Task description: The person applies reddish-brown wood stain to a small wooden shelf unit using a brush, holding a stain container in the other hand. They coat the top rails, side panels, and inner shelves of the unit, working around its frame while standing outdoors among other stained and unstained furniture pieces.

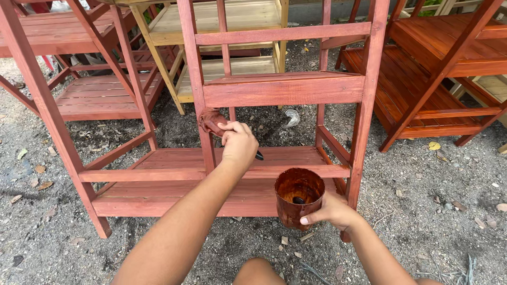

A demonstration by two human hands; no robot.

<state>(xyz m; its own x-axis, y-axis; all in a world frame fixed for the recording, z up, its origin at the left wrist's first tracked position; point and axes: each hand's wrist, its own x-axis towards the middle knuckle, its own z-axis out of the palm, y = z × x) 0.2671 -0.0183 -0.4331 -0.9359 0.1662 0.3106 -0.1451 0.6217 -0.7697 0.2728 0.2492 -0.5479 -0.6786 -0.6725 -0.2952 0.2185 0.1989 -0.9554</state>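
Left hand (238, 145) is reaching forward, fingers curled shut, just left of the right hand (331, 212); right is gripping low, thumb pressing

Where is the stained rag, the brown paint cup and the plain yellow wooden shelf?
Stained reddish cloth rag (210, 120): head view, on its bunched middle.
Brown stain-coated plastic cup (299, 186): head view, on its inner back wall.
Unpainted yellow wooden shelf (232, 16): head view, on its top board.

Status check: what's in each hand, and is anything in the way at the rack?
Left hand presses stained rag on red rack post. Right hand holds stain cup. Nothing blocks the post.
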